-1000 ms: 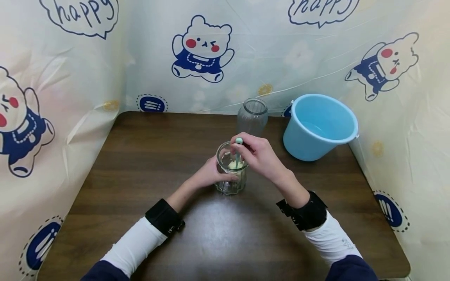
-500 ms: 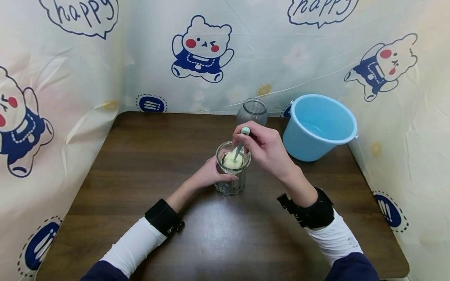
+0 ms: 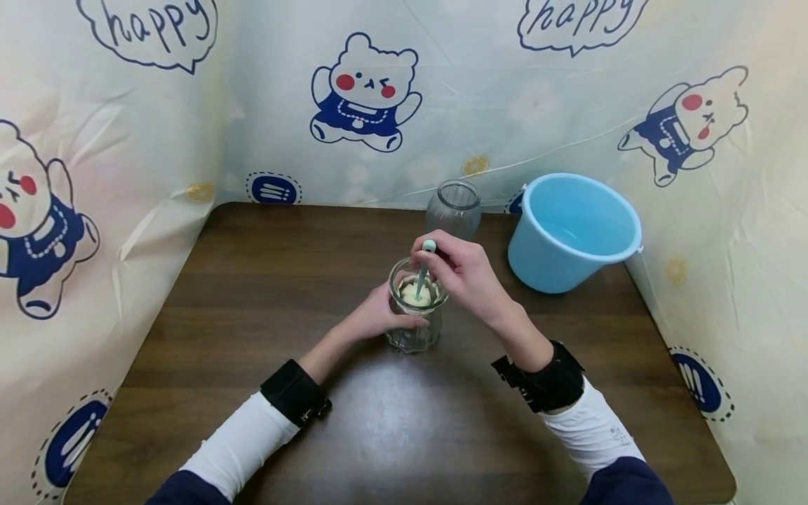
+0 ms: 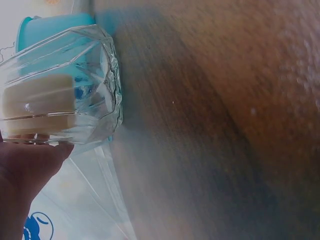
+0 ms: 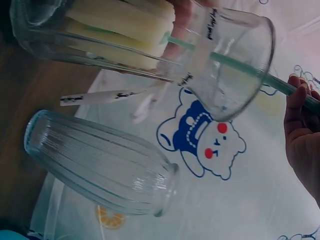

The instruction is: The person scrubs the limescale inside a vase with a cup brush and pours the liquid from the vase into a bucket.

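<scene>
Glass jar (image 3: 413, 337) between left hand (image 3: 379, 313), wrapped round its upper side, and right hand (image 3: 466, 275), pinching a thin green brush handle (image 5: 240, 68), sponge (image 3: 416, 294) inside jar. Glass should be stiff, breakable, slippery if wet: hold round the middle. Sponge likely soft and light, steer by handle. Second jar (image 3: 453, 216) just past right hand, bucket (image 3: 546, 259) farther right on surface (image 3: 391, 428)

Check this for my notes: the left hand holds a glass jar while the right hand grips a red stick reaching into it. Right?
The stick in the right hand is green, not red, as the right wrist view shows; the rest stands.
</scene>
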A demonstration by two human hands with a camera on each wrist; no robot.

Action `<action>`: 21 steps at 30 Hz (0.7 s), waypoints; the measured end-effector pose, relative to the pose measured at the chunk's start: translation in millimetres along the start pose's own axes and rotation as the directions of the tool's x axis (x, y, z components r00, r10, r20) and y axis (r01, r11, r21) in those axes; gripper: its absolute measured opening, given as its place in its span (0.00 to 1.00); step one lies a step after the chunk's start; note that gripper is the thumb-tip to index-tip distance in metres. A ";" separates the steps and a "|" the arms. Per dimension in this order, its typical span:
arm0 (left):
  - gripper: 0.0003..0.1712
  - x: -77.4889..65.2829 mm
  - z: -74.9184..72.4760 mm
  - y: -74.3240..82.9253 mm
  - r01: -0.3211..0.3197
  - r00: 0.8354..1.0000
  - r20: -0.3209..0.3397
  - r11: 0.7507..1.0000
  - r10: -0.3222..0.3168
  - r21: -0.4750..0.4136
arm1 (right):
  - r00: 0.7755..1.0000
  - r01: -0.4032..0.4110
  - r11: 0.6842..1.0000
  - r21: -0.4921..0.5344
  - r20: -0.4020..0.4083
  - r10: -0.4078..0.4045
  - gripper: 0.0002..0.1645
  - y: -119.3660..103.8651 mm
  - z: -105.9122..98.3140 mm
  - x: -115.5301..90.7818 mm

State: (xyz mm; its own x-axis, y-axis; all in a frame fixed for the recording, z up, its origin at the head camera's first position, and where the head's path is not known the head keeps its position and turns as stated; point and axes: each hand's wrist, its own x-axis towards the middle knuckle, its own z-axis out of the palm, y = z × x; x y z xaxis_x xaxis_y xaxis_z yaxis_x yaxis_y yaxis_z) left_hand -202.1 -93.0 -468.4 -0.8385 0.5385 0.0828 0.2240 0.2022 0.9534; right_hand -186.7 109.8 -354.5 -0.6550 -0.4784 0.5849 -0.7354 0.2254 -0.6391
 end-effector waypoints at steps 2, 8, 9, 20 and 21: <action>0.48 -2.8 -1.0 10.4 0.005 1.000 0.010 1.000 -0.005 0.001 | 1.000 -0.017 1.000 0.007 0.012 0.017 0.07 4.7 2.4 -2.2; 0.47 -5.3 -1.0 20.3 0.009 1.000 0.011 1.000 -0.009 -0.005 | 0.999 -0.051 0.999 0.006 0.019 0.051 0.07 8.7 3.7 -5.3; 0.47 -5.2 -0.9 20.1 0.006 1.000 0.009 1.000 -0.006 -0.003 | 0.999 -0.048 0.999 0.002 0.014 0.048 0.06 7.2 2.6 -5.1; 0.50 3.2 2.8 -7.2 0.001 1.000 -0.020 1.000 -0.001 0.013 | 0.995 0.080 0.996 0.033 -0.054 -0.079 0.09 -21.1 -12.8 4.2; 0.50 4.4 3.3 -13.1 0.005 1.000 -0.020 1.000 -0.005 0.016 | 0.996 0.073 0.997 0.036 -0.052 -0.071 0.09 -20.5 -12.2 3.7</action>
State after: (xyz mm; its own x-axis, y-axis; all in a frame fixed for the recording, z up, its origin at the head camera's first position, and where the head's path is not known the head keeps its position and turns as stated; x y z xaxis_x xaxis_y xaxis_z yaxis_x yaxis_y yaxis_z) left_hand -207.0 -90.6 -481.5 -0.8493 0.5212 0.0839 0.2277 0.2182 0.9490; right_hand -176.2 113.8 -333.1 -0.6091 -0.4483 0.6543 -0.7745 0.1587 -0.6123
